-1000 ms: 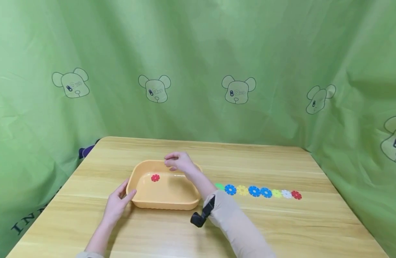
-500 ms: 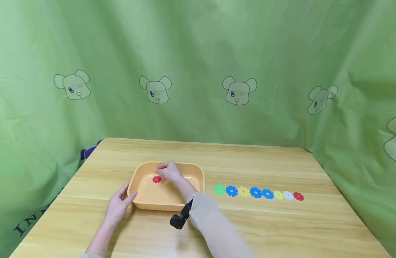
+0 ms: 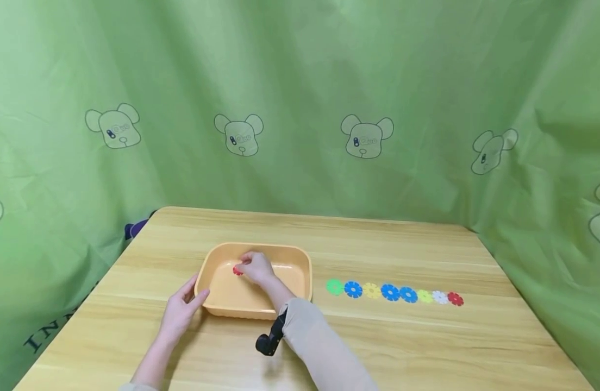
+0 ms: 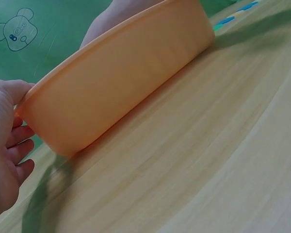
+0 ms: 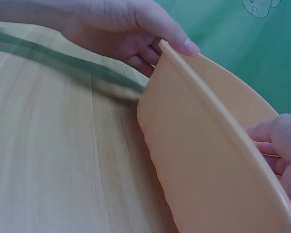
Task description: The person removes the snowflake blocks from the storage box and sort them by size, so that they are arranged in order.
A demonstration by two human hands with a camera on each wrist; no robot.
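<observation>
A light-orange plastic basin [image 3: 253, 314] stands on the wooden table. My left hand [image 3: 177, 312] grips its left end, thumb over the rim and the other fingers outside, as the left wrist view also shows. My right hand [image 3: 257, 269] reaches down inside the basin. Its thumb and fingers pinch at a small red flower-shaped disc [image 3: 237, 270], covering part of it. In the right wrist view the near wall hides the disc, and only some curled fingers [image 5: 264, 133] show past the rim. To the basin's right lies a row of toothed flower discs [image 3: 390, 292].
The row runs green, blue, yellow, two blues, yellow-green, white, then red [image 3: 455, 298] at its right end. A green curtain [image 3: 300, 179] with bear outlines hangs behind and beside the table [image 3: 427, 347]. A black wrist camera [image 3: 268, 343] sticks out from the right sleeve.
My right hand has gone from above the basin's far rim down to its floor, and its fingertips now overlap the red disc. My left hand keeps its grip on the rim.
</observation>
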